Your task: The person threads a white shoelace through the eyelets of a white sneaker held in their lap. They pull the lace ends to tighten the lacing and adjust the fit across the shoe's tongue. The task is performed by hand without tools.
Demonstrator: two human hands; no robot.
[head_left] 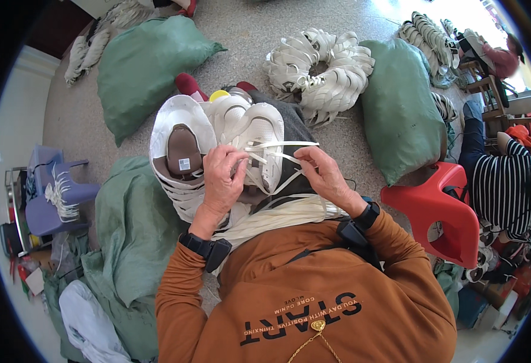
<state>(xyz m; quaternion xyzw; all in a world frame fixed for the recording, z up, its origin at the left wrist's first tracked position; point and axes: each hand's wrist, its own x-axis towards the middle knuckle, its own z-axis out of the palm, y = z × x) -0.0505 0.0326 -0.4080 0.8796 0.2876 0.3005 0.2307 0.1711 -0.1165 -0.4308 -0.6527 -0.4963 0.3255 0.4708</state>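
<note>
A white shoe upper [267, 124] lies over my lap, partly threaded with a flat white shoelace [285, 144]. My left hand [224, 176] is closed at the upper's left edge, its thumb and fingers pinching beside the lace holes. To the right of the upper, my right hand [327, 176] pinches the shoelace, whose strands stretch across between the hands and loop below. A bundle of loose cream laces [277, 216] rests across my lap. Left of the upper stands a nested stack of white uppers [156, 145], the top one showing a brown inside with a small white label.
A ring of white uppers [344, 81] sits on the floor ahead. Green sacks [150, 66] [398, 109] flank it. A red stool [438, 212] is at right, a purple chair [60, 196] with laces at left. Other people [501, 181] sit at right.
</note>
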